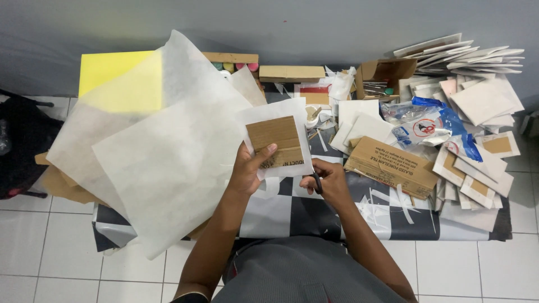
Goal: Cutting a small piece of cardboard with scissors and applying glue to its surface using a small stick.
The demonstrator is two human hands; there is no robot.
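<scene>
A: While the left hand (247, 171) pinches the cardboard rectangle backed with white paper (276, 138) by its lower left corner, thumb pressed on the brown face, where does the piece sit?

B: It is held up above the middle of the low table, just over the checked table cover (292, 210). The right hand (328, 182) is closed around dark scissors (318, 183) right at the paper's lower edge; I cannot tell how far the blades are apart.

A: How far along does the work look?

B: I judge it well under way. At the table's right edge lies a pile of paper-covered cardboard pieces (474, 168) that seem finished, and white offcut strips (387, 205) litter the cover near the front edge. The white margin around the held piece is still wide, so trimming looks unfinished.

A: And what is left?

B: Plenty of stock: large white paper sheets (163, 151) drape over the left edge, with a yellow sheet (112, 70) beneath them at the back left corner, and a flat brown carton (393, 163) right of centre.
</scene>
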